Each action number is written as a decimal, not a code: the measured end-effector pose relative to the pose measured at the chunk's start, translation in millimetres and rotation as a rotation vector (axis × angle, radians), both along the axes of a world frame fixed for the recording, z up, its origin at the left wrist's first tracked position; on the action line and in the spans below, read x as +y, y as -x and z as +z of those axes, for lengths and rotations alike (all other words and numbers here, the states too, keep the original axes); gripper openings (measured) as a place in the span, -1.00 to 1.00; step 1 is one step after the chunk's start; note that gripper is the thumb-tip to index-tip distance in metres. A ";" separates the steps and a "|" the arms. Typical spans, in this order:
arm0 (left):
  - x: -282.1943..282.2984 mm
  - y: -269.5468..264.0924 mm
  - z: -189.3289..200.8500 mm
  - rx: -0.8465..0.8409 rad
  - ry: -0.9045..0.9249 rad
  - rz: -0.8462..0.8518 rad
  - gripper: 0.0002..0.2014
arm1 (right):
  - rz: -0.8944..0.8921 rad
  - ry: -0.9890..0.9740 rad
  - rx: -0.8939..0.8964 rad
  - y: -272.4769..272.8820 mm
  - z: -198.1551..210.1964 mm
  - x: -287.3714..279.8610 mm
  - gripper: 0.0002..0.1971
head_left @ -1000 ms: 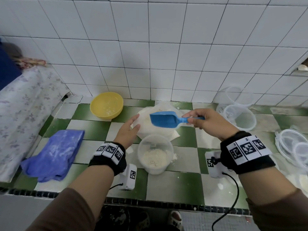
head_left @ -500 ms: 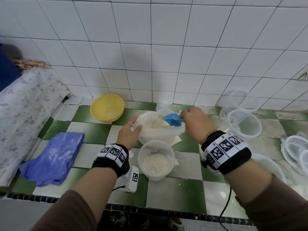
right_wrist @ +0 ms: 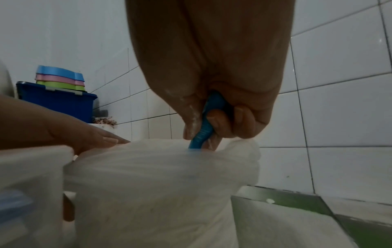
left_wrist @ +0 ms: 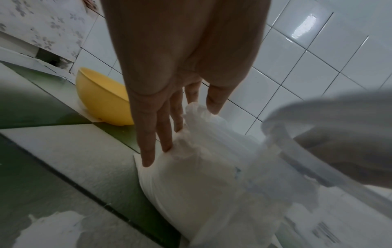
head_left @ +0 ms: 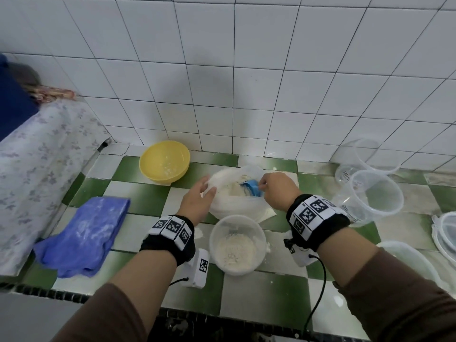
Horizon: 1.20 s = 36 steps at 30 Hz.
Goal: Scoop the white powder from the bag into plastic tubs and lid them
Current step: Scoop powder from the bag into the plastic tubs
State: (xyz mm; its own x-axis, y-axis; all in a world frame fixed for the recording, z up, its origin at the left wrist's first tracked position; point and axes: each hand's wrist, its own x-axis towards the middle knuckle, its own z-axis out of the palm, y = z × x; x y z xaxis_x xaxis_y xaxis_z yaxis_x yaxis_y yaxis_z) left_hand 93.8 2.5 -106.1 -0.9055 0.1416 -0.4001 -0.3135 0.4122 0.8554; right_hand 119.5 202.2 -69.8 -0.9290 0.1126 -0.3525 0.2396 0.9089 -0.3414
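A clear plastic bag of white powder (head_left: 234, 203) (left_wrist: 199, 181) (right_wrist: 152, 181) lies open on the green and white tiled counter. My right hand (head_left: 274, 191) (right_wrist: 212, 120) grips the handle of a blue scoop (head_left: 251, 188) (right_wrist: 203, 127), whose bowl is dipped into the bag's mouth. My left hand (head_left: 199, 196) (left_wrist: 169, 120) rests with straight fingers on the bag's left rim. Just in front of the bag stands a clear plastic tub (head_left: 237, 245) partly filled with powder.
A yellow bowl (head_left: 164, 160) sits at the back left, a blue cloth (head_left: 84, 233) at the front left. Empty clear tubs (head_left: 375, 193) stand at the right, with lids (head_left: 446, 230) at the right edge. Powder is spilled on the tiles.
My right hand carried the blue scoop from above the tub back into the bag and pushed it down into the powder. The left hand stayed at the bag's rim.
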 end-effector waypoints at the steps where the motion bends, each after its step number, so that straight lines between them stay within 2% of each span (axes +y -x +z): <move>1: -0.3 0.5 -0.3 -0.006 -0.006 -0.007 -0.50 | -0.009 0.014 -0.004 2.3 -2.1 -1.4 -0.79; 14: -1.8 5.2 -4.6 -0.055 -0.059 -0.063 -0.52 | -0.054 0.038 -0.046 19.8 -8.7 -12.3 -0.76; 22: -1.9 1.5 -3.1 -0.074 -0.073 -0.047 -0.52 | -0.178 0.218 -0.021 11.3 -4.7 -2.4 -0.75; 31: -4.7 -9.4 -5.1 -0.078 -0.090 -0.030 -0.47 | -0.204 0.332 0.001 -4.5 0.4 5.5 -0.78; 36: -7.7 -13.8 -3.6 -0.016 -0.044 -0.027 -0.39 | -0.289 0.376 0.035 -12.9 2.4 9.7 -0.75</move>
